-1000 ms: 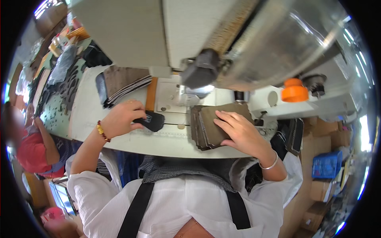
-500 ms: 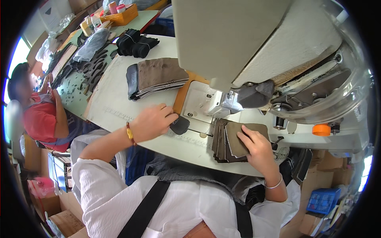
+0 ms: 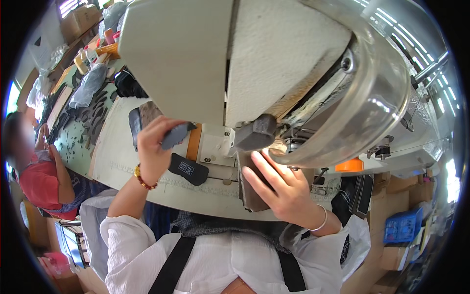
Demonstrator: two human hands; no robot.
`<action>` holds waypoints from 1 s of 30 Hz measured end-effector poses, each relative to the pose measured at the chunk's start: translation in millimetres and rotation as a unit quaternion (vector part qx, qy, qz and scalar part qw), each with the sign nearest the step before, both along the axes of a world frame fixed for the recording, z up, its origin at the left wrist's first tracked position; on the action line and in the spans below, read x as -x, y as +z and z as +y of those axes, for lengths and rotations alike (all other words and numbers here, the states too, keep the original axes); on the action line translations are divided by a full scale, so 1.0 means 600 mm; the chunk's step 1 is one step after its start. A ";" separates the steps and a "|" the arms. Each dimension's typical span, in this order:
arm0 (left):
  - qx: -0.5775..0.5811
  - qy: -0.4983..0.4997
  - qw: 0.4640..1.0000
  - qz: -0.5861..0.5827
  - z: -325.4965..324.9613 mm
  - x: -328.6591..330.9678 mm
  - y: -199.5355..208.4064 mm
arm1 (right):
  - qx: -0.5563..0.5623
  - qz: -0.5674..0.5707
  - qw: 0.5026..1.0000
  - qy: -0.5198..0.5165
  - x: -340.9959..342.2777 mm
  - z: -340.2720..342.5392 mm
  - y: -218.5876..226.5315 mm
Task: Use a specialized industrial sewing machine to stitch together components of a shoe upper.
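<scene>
My left hand point(image 3: 155, 147) is lifted above the table and grips a small grey fabric piece point(image 3: 175, 135). Just below it a black flat piece point(image 3: 188, 169) lies on the cream sewing table point(image 3: 161, 188). My right hand point(image 3: 280, 188) rests with fingers spread on a stack of brown-grey fabric pieces point(image 3: 252, 193) at the needle area. The big white sewing machine head point(image 3: 235, 59) fills the upper middle and hides the needle and most of the stack.
A dark pile of fabric pieces point(image 3: 139, 117) lies behind my left hand. A person in a red top point(image 3: 41, 183) sits at the far left by a green table with dark cut pieces point(image 3: 90, 120). An orange spool point(image 3: 349, 165) and blue crate point(image 3: 401, 226) are to the right.
My left hand has left the black flat piece on the table and risen with a grey fabric piece in it. My right hand has stayed on the stack. The view has moved closer under the machine head.
</scene>
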State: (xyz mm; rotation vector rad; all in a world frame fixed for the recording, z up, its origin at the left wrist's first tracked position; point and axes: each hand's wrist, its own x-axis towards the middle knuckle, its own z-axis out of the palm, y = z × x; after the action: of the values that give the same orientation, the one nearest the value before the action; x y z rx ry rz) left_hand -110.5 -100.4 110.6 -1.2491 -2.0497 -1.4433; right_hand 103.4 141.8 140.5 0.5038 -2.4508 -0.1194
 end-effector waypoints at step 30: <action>0.059 -0.048 0.914 0.399 0.100 -0.039 -0.022 | 0.893 -0.202 -0.342 0.213 0.014 -0.001 -0.057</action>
State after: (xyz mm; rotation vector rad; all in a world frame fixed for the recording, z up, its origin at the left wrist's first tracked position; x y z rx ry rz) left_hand -87.0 -40.3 97.5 -1.6476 -1.5236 -0.6464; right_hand 95.3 141.5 106.0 0.4039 -0.7486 -2.7850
